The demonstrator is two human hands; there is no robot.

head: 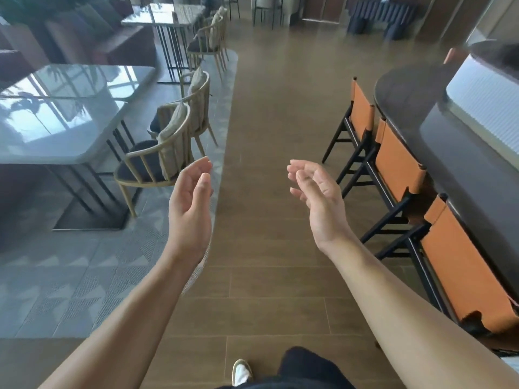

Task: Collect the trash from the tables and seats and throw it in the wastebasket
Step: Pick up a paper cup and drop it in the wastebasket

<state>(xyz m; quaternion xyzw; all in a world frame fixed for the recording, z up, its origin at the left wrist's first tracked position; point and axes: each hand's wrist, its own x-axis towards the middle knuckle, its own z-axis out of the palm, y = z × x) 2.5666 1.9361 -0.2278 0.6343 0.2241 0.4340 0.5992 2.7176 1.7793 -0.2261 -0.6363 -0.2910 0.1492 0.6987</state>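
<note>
While left hand (189,204) and right hand (318,199) hover spread; wood floor (276,108); grey table (70,130) left; dark counter (449,141) right

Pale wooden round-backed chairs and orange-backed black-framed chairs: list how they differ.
The pale wooden round-backed chairs have curved spindle backs; the orange-backed black-framed chairs have flat panel backs. The pale ones carry cushions; the orange ones show none. Both sets stand unoccupied.
</note>
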